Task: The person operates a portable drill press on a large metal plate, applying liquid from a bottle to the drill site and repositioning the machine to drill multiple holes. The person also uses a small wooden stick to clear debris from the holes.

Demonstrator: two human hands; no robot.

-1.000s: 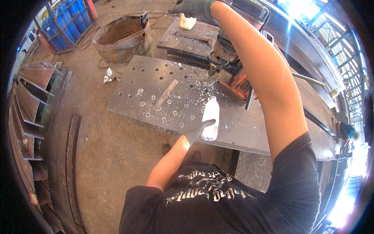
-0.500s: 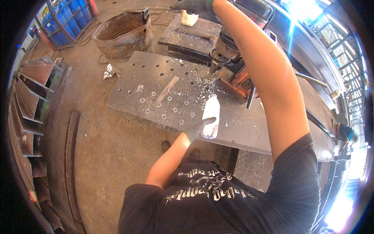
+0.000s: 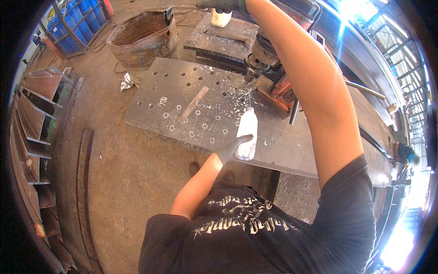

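My left hand (image 3: 229,147), in a grey work glove, is closed round the lower part of a white plastic bottle (image 3: 247,125). The bottle stands tilted over the near edge of a steel plate (image 3: 150,116), its capped end toward the drill. A drill (image 3: 260,57) on a red and black machine body (image 3: 285,93) points down at the plate, with metal shavings (image 3: 237,93) scattered around its tip. My right arm reaches across the machine. At the top edge my right hand (image 3: 226,5), gloved and partly cut off, stretches its fingers leftward above a cut-open whitish plastic container (image 3: 221,19).
A flat steel strip (image 3: 193,105) lies on the plate among drilled holes and chalk circles. Beyond stands a rusty drum (image 3: 143,43). Caged blue barrels (image 3: 75,25) are far left, steel beams (image 3: 39,109) along the left. Another person (image 3: 404,153) is at the far right.
My right hand has come slightly down and left, closer over the cut container. The bottle in my left hand has shifted slightly upward in view.
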